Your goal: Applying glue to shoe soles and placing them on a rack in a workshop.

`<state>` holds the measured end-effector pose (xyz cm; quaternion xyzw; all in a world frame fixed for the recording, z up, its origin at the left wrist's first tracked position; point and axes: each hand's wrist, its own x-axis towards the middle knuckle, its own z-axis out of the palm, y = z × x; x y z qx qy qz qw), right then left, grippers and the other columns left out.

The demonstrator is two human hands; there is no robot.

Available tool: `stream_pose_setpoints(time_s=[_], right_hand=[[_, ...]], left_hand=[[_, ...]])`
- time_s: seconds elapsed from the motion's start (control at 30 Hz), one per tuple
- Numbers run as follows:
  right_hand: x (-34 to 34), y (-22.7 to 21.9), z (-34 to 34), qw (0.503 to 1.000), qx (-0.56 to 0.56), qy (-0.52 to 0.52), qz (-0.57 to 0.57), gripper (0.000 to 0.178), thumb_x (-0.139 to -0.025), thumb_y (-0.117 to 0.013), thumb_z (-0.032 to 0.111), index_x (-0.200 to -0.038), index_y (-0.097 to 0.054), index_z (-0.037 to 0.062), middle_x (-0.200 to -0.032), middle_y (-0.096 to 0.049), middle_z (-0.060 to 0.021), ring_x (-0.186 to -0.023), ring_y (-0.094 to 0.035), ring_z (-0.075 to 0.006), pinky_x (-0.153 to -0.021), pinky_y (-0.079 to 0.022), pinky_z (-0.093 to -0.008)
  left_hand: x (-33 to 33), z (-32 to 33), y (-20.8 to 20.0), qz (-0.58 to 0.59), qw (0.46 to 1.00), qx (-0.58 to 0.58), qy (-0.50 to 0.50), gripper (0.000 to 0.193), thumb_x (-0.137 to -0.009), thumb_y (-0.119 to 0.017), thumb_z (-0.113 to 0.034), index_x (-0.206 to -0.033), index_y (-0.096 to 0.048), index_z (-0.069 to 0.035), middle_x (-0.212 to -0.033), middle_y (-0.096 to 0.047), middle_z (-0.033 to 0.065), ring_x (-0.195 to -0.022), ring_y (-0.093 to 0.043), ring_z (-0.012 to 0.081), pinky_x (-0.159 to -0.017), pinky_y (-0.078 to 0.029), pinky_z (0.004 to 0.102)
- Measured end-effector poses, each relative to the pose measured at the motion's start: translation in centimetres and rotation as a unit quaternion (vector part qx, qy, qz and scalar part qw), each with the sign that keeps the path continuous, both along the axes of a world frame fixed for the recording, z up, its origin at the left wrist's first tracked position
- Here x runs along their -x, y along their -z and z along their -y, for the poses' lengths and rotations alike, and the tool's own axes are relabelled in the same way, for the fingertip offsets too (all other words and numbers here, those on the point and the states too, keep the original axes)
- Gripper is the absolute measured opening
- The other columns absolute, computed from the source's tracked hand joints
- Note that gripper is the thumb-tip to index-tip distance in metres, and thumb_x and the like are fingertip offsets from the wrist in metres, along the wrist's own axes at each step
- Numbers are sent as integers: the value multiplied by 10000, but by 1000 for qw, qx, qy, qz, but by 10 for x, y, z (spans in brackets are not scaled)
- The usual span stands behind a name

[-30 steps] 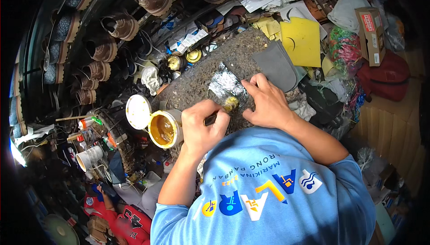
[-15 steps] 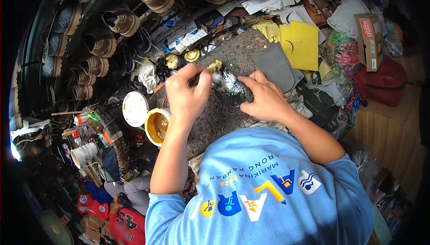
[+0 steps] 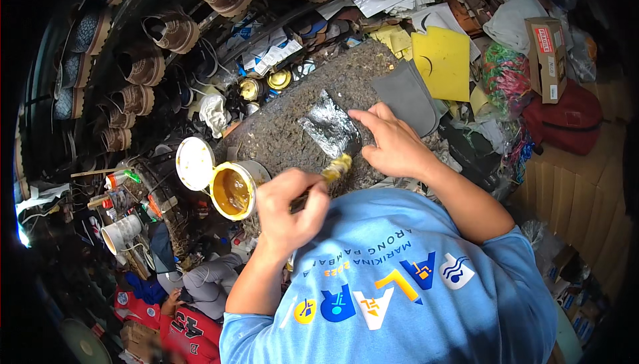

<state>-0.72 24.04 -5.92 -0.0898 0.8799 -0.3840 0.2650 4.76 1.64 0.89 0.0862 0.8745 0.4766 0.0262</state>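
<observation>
A glossy black sheet (image 3: 331, 126), its wet-looking face catching white glare, lies flat on a rough, residue-crusted work slab (image 3: 286, 139). It looks thin, light and flexible, more likely to bend or slide than to break; the coated face is probably slick or tacky, so the edges seem the best place to take hold. The right hand (image 3: 398, 144) rests at its right side, fingers loosely spread, the index fingertip at the edge and the thumb apart, gripping nothing; how hard it presses, I cannot tell. The left hand (image 3: 291, 211) is curled firmly around a brush (image 3: 338, 167), the handle mostly hidden in the fist, the yellow-smeared head just below the sheet's lower corner. Beside that hand stands a white tub (image 3: 259, 176) of amber paste (image 3: 233, 191), its lid (image 3: 194, 164) hinged back. Beyond lie dark grey sheets (image 3: 407, 97), a yellow sheet (image 3: 440, 64) and, upper left, brown shoes (image 3: 172, 29).
</observation>
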Motion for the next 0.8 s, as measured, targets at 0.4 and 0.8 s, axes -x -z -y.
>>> stream_pose_setpoints(time_s=[0.4, 0.8], right_hand=[[1, -2, 2, 927, -242, -123, -260, 321, -884, -573, 59, -1172, -652, -58, -1055, -543, -181, -925, -622, -328, -759, -571, -454], [-45, -7, -2, 758, 410, 318, 395, 423, -1003, -660, 257, -1291, -573, -41, -1100, -686, -179, -863, -716, -224, -749, -595, -343]], left_hand=[[12, 9, 17, 0, 993, -29, -115, 100, -849, -637, -35, -837, -704, 39, -702, -667, 43, -640, -588, 85, -602, -458, 249], [13, 19, 29, 60, 979, -100, -164, 122, -885, -621, -39, -846, -688, 56, -732, -646, 32, -650, -563, 80, -621, -462, 239]])
